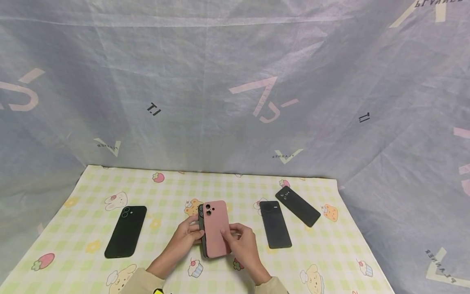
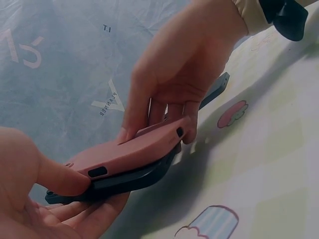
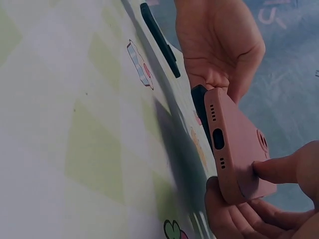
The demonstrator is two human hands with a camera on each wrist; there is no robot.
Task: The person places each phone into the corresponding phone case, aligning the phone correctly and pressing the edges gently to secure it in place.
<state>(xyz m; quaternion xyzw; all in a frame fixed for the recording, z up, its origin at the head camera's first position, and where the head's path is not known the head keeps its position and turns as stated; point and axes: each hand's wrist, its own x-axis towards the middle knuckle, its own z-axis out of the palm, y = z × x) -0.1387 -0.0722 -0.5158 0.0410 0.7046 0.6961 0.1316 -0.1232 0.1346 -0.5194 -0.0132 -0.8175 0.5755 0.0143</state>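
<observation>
Midway between the green-checked worktop's (image 1: 73, 261) side edges, the left hand (image 1: 185, 237) pinches the dark, flat phone (image 2: 144, 181), the right hand (image 1: 243, 244) the pink, round-cornered case (image 1: 216, 234) overlapping it; keeping rims parallel should prevent twisting

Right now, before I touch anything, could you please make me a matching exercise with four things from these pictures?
Things:
1. case
2. leftmost phone
3. cloth
4. backdrop

Descriptions:
A. green-checked, under all the phones
B. grey-blue, hanging, printed with letters
C. pink, held in the right hand
D. black, lying apart from both hands

Right pairs: 1-C, 2-D, 3-A, 4-B
</observation>
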